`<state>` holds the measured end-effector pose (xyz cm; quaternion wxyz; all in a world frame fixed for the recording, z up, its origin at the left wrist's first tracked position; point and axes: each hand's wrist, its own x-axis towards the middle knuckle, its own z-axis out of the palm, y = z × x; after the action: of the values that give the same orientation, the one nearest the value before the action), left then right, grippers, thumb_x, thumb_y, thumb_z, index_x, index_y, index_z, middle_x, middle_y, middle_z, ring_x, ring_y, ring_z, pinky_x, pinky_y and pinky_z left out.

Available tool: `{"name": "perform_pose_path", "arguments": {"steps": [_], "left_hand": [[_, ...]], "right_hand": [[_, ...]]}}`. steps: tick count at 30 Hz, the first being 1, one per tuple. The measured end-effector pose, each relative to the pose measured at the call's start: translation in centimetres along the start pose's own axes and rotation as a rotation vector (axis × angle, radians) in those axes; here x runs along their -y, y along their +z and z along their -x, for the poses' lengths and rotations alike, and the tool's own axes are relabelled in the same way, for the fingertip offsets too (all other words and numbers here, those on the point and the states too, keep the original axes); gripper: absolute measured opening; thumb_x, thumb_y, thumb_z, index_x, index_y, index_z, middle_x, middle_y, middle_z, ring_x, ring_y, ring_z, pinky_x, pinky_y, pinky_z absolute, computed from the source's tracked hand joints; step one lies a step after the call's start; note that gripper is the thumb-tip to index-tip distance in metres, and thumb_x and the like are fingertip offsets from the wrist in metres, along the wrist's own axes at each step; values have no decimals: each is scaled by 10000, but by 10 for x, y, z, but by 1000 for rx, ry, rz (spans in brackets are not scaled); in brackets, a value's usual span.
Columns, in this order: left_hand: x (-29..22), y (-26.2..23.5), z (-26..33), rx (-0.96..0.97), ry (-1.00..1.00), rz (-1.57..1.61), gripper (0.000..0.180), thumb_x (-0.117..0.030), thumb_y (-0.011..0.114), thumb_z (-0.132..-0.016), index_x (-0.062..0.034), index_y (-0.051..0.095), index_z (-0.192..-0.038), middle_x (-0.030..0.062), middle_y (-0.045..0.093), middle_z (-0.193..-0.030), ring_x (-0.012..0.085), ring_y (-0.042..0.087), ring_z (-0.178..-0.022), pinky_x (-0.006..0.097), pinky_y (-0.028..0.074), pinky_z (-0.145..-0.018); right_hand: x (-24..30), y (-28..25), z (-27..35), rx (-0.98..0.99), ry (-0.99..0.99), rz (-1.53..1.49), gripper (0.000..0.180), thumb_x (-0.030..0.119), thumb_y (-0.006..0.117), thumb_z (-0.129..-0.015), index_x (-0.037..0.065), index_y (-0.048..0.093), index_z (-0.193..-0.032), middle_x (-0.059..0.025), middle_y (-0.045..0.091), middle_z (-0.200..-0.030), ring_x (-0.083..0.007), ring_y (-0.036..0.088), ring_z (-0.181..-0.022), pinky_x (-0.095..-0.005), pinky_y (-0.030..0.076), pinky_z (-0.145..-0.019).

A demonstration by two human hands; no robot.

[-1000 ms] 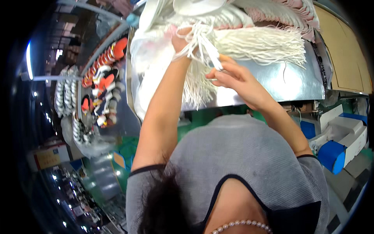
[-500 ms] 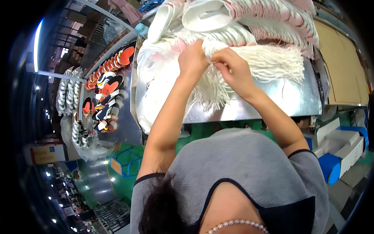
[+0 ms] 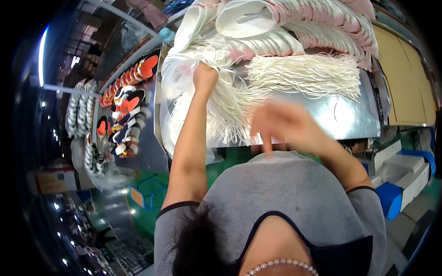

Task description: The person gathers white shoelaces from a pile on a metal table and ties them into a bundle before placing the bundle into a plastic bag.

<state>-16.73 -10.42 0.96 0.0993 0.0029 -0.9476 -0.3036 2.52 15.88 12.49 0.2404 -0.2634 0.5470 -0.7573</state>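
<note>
My left hand (image 3: 205, 79) is closed around the gathered top of a bundle of white shoelaces (image 3: 232, 103), whose loose ends fan out toward the table's front edge. My right hand (image 3: 283, 122) is smeared by motion above the front edge, to the right of that bundle; whether it holds anything does not show. Farther back lies another pile of white laces (image 3: 304, 76), spread sideways on the metal tabletop (image 3: 331, 117). Clear plastic sheeting (image 3: 177, 80) lies left of the held bundle.
Rows of nested white and pink shoe uppers (image 3: 322, 18) line the back of the table. On a side table at left stand orange, black and white shoe parts (image 3: 129, 103). Brown cardboard (image 3: 400, 73) is at the right, and a blue-framed stool (image 3: 149, 195) stands on the green floor.
My left hand has moved left and nearer with the bundle in it. The right hand has come away from the bundle, toward my body. More of the other lace pile shows.
</note>
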Motion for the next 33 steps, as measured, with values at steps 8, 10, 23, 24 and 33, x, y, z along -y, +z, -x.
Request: {"name": "perform_pose_path", "arguments": {"steps": [8, 10, 23, 24, 33], "left_hand": [[-106, -29, 66, 181, 285, 419, 288, -29, 501, -781, 29, 593, -1047, 93, 657, -912, 151, 604, -844, 278, 473, -743], [-97, -28, 69, 168, 295, 473, 301, -54, 535, -740, 20, 602, -1024, 109, 660, -884, 170, 615, -812, 287, 473, -723], [-71, -18, 70, 94, 175, 565, 274, 21, 496, -744, 47, 590, -1000, 71, 632, -791, 130, 590, -632, 257, 469, -542], [-67, -13, 70, 46, 189, 574, 277, 25, 493, -752, 48, 592, -1009, 73, 635, -810, 131, 595, -648, 258, 474, -553], [-52, 13, 60, 96, 178, 496, 292, -155, 616, -737, -13, 637, -991, 150, 674, -873, 246, 652, -816, 343, 486, -705]], "right_hand": [[-88, -94, -47, -620, -161, -351, 378, 167, 598, -879, 28, 456, -1200, -74, 547, -1107, -150, 566, -960, -260, 454, -792], [-80, -94, -44, -576, -156, -263, 360, 170, 592, -885, 43, 464, -1196, -61, 547, -1103, -135, 554, -985, -252, 450, -786], [-96, -72, -55, -683, -162, -60, 296, 39, 657, -789, 14, 525, -1054, -47, 594, -953, -97, 573, -807, -238, 442, -758], [-104, -80, -57, -644, -158, -69, 259, 41, 630, -800, 18, 547, -1044, -30, 606, -921, -84, 568, -820, -229, 442, -746], [-77, -49, -47, -232, 43, -521, 209, 119, 587, -871, 36, 589, -1062, 7, 595, -879, -44, 518, -767, -196, 414, -710]]}}
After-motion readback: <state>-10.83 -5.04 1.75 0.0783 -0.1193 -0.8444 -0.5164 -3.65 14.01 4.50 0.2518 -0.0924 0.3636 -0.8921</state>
